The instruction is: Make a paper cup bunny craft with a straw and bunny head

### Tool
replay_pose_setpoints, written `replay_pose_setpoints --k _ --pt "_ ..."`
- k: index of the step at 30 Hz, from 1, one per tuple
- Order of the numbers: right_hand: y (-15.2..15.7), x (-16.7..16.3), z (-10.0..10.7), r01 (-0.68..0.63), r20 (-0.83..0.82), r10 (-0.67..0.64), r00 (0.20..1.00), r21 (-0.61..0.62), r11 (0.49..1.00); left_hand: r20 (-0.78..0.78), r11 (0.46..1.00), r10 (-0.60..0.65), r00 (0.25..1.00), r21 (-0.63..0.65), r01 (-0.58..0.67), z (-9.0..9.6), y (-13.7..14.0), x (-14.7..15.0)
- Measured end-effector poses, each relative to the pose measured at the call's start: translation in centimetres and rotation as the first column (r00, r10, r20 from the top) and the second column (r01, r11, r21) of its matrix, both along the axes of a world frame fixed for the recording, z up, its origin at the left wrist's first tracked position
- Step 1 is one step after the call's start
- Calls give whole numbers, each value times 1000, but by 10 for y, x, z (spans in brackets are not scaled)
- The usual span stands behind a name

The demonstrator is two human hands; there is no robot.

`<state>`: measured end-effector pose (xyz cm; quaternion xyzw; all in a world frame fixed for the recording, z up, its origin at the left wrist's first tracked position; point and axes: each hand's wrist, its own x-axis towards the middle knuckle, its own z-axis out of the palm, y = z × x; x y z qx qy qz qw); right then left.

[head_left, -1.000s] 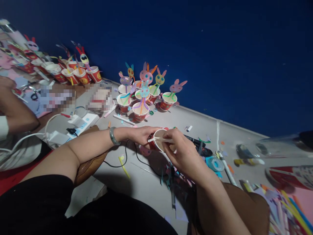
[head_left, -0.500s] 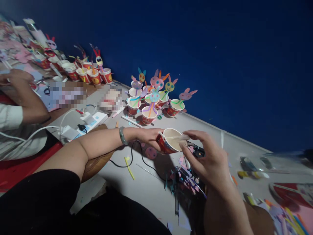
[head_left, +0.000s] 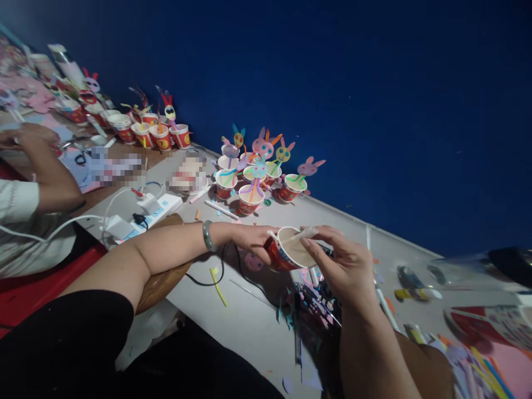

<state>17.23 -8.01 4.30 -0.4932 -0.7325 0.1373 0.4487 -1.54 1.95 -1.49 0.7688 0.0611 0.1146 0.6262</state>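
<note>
My left hand, a green bangle on its wrist, grips a red paper cup from the left side. The cup is held tilted above the table, its white inside facing me. At the cup's far right rim, my right hand pinches a pale, translucent strip between thumb and fingers. One end of the strip reaches into the cup's mouth; its exact kind is unclear. Below the cup, a pink paper face lies on the table, partly covered by my left hand and the cup.
Red cups with paper rabbit figures stand behind, near the blue wall. A power strip, black cable, yellow straw and paper scraps lie around. A co-worker's arm is at left. Coloured straws lie at right.
My right thumb and fingers have closed together on the pale strip at the cup's rim. The cup sits slightly lower in view, and my left hand still holds it.
</note>
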Motion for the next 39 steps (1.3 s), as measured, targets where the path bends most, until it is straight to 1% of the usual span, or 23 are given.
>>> replay_pose_setpoints --k 2,4,9,14,20,23,27,30,37,39 --pt "-3 -1 2 -19 11 19 1000 19 1000 -31 1000 -2 1000 -25 1 1 -3 -2" --pt "-5 -1 5 -32 28 31 999 32 999 -27 999 20 999 -38 -21 2 -5 -3" --pt "-8 0 8 -47 66 45 997 23 999 -34 997 20 999 -80 -23 4 -9 -1" --pt "-10 0 12 -61 77 59 995 30 998 -40 993 48 998 -108 -52 8 -10 -2" --pt "-8 3 11 -99 101 96 990 33 995 -2 995 11 1000 -100 -11 15 -12 -2" --pt "-6 4 10 -123 119 115 986 61 991 -9 993 18 1000 -115 -19 15 -13 -1" --pt "-6 4 10 -115 143 106 984 56 992 -12 993 2 1000 -116 -3 14 -16 -1" --pt "-8 3 12 -108 160 101 982 37 994 -42 996 4 999 -84 -7 12 -17 -3" --pt "-9 -1 13 -78 160 78 984 -4 997 -62 996 52 997 81 -46 3 -17 -2" --pt "-9 -1 12 -88 160 89 983 -13 996 -66 993 63 996 101 -56 2 -17 -2"
